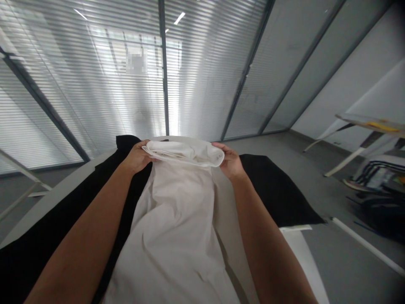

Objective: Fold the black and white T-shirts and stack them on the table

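A white cloth garment stretches from the near edge of the view up to my hands, with soft wrinkles along it. Its far end is folded over into a thick, layered band. My left hand grips the left side of that band, the thumb on top and the other fingers partly hidden beneath. On the opposite side my right hand pinches the band's right edge, its fingertips behind the cloth. Both arms reach straight forward. Black cloth lies to the left of the garment, and another black piece lies to the right.
Under the cloths is a white table with a rounded far edge. Beyond it stands a glass partition with blinds. At right are another table, a striped bag or cloth item and dark items on the floor.
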